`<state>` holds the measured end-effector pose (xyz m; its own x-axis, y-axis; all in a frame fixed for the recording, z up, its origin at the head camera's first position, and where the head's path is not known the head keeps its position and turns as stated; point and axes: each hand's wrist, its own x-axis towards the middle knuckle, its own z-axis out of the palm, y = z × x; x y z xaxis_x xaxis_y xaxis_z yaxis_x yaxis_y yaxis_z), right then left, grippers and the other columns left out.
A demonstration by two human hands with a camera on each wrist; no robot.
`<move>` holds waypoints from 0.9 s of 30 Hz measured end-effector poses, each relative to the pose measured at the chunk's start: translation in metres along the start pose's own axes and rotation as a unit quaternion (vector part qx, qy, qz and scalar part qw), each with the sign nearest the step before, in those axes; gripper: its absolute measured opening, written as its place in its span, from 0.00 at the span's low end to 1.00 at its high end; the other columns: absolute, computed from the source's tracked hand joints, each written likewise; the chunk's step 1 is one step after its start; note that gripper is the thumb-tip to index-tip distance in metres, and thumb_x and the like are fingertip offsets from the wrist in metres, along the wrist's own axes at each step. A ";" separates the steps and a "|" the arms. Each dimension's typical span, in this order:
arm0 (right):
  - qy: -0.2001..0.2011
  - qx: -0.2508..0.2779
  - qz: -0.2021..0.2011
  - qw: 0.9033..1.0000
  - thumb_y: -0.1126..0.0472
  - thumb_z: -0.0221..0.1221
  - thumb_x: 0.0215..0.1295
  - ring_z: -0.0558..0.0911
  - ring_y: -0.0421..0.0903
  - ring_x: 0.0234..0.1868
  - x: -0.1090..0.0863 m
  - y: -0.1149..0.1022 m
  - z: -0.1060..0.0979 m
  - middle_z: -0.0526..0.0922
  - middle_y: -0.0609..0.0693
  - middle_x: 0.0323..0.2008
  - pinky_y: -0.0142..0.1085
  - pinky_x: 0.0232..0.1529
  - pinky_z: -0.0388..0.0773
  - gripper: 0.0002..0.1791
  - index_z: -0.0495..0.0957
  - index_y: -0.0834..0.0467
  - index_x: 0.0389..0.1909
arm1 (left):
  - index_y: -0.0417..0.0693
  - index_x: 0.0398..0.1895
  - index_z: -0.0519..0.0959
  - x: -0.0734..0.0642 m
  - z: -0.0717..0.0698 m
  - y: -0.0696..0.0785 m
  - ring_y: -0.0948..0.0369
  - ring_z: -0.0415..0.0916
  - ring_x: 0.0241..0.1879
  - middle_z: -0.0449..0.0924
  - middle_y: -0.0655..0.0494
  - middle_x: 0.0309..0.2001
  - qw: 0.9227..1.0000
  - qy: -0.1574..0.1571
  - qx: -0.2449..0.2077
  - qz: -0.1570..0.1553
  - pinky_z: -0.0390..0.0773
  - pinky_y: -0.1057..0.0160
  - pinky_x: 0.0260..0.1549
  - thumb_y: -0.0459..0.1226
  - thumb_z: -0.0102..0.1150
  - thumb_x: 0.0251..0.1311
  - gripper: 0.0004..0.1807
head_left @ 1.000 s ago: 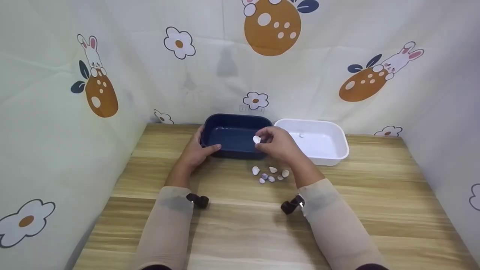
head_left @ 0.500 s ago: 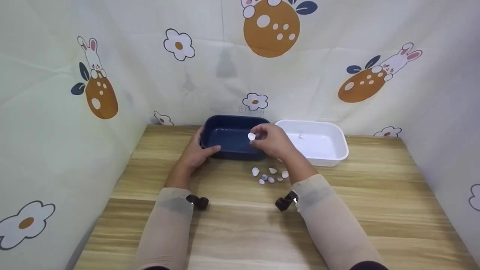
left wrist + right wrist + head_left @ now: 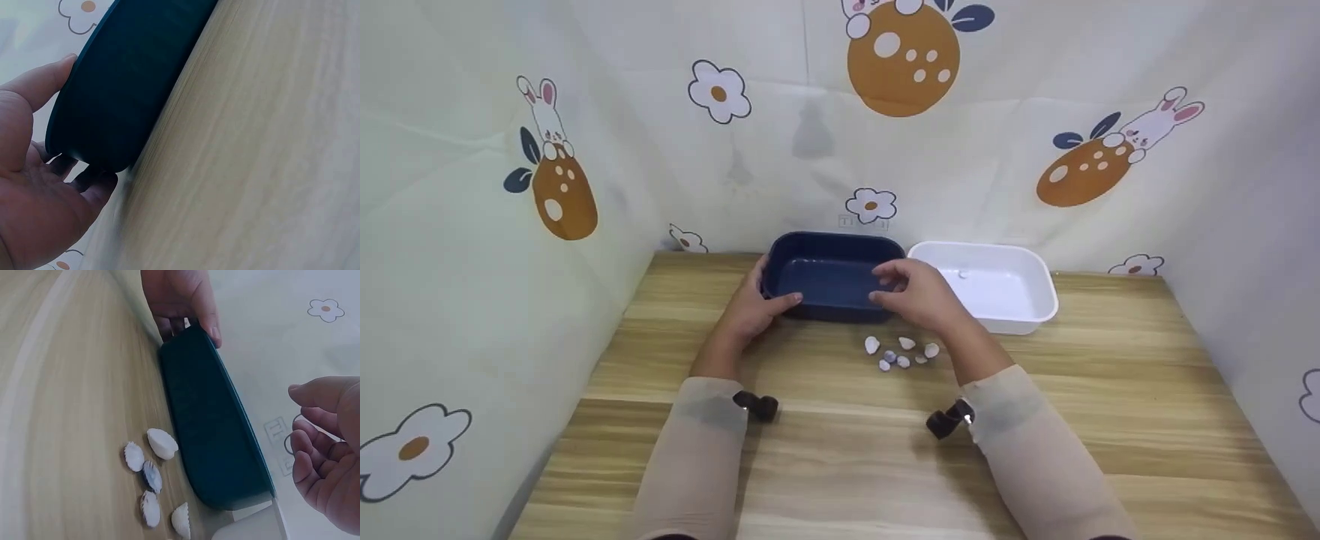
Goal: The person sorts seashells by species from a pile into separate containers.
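A dark blue plastic basin [image 3: 840, 311] stands at the back of the table. My left hand [image 3: 750, 306] grips its left end; in the left wrist view the thumb presses the rim while the other fingers curl against the end wall of the basin [image 3: 118, 84]. Over the basin's right end hovers my right hand [image 3: 921, 297], thumb and fingers apart. No shell shows between the fingers of the right hand [image 3: 332, 455] in the right wrist view. Several small seashells [image 3: 871, 345], white and bluish, lie on the table in front of the basin. Part of the basin's inside is hidden behind the right hand.
To the right of the dark basin, right up against it, is a white basin [image 3: 1016, 327] with a small pale spot [image 3: 963, 274] on its inside. A patterned cloth [image 3: 780, 165] hangs behind the wooden table [image 3: 825, 450] and along both sides.
A white shell pinched in my right hand half a second ago is no longer between the fingers, which have parted. That hand has shifted slightly right and nearer. The left hand stays put.
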<state>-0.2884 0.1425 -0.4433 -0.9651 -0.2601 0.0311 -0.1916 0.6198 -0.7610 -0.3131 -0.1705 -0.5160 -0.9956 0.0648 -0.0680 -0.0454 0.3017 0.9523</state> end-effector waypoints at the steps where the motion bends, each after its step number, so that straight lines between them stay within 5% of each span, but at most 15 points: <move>1: 0.000 -0.002 -0.001 1.000 0.54 0.72 0.65 0.82 0.50 0.47 -0.003 0.002 -0.001 0.88 0.56 0.53 0.41 0.52 0.80 0.24 0.85 0.55 0.61 | 0.53 0.89 0.48 0.000 0.000 0.000 0.48 0.46 0.87 0.49 0.47 0.88 1.000 0.001 0.000 0.000 0.45 0.47 0.87 0.44 0.78 0.60 0.61; 12: 0.006 -0.006 -0.010 1.000 0.57 0.73 0.64 0.84 0.46 0.40 -0.039 0.028 -0.015 0.89 0.52 0.44 0.37 0.46 0.80 0.21 0.87 0.57 0.56 | 0.52 0.89 0.48 0.000 -0.001 -0.001 0.47 0.47 0.87 0.49 0.46 0.88 1.000 0.003 -0.004 0.009 0.45 0.47 0.87 0.44 0.78 0.59 0.61; 27: 0.000 -0.022 0.018 1.000 0.62 0.72 0.65 0.87 0.48 0.46 -0.076 0.079 -0.036 0.90 0.56 0.46 0.37 0.50 0.84 0.20 0.86 0.62 0.56 | 0.54 0.89 0.48 -0.001 0.000 -0.001 0.47 0.45 0.87 0.47 0.47 0.88 1.000 0.005 0.004 -0.007 0.45 0.46 0.87 0.46 0.79 0.59 0.61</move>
<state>-0.2368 0.2379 -0.4819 -0.9714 -0.2376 0.0040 -0.1647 0.6609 -0.7322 -0.3117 -0.1708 -0.5171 -0.9956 0.0517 -0.0776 -0.0579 0.3095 0.9491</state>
